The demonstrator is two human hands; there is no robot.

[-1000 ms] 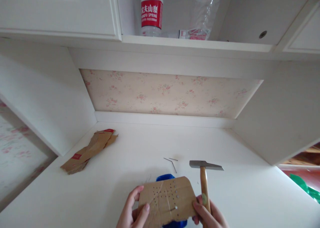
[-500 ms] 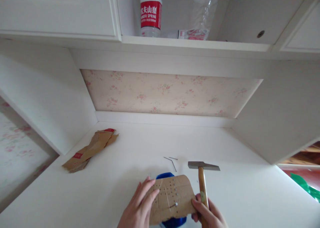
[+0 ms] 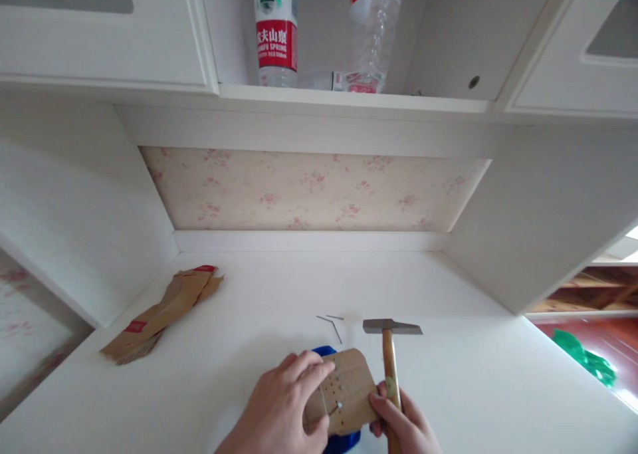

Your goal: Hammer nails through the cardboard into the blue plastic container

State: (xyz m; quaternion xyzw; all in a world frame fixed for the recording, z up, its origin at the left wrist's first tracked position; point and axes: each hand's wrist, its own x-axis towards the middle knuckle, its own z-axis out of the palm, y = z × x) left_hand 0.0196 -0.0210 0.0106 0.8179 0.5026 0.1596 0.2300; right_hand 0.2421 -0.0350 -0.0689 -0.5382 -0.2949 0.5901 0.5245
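A piece of brown cardboard [image 3: 357, 387] with rows of small holes is held tilted over a blue object [image 3: 343, 443], which is mostly hidden. A nail [image 3: 336, 407] with a pale round head sticks out of the cardboard. My left hand [image 3: 284, 401] lies over the cardboard's left part, thumb and fingers apart on either side of the nail. With my right hand [image 3: 401, 417] I pinch the cardboard's right edge and grip the wooden handle of a hammer [image 3: 391, 357]. The hammer stands head up, beside the cardboard.
Several loose thin nails [image 3: 331, 322] lie on the white desk [image 3: 269, 294] beyond the cardboard. Torn brown cardboard [image 3: 164, 314] rests at the left. Overhead, a shelf [image 3: 349, 102] holds plastic bottles [image 3: 276, 35]. White side panels [image 3: 523, 201] border the desk.
My left hand has moved right across the cardboard, covering more holes, its fingers now around the nail. My right hand keeps its hold on the hammer and cardboard edge. The camera view has shifted slightly.
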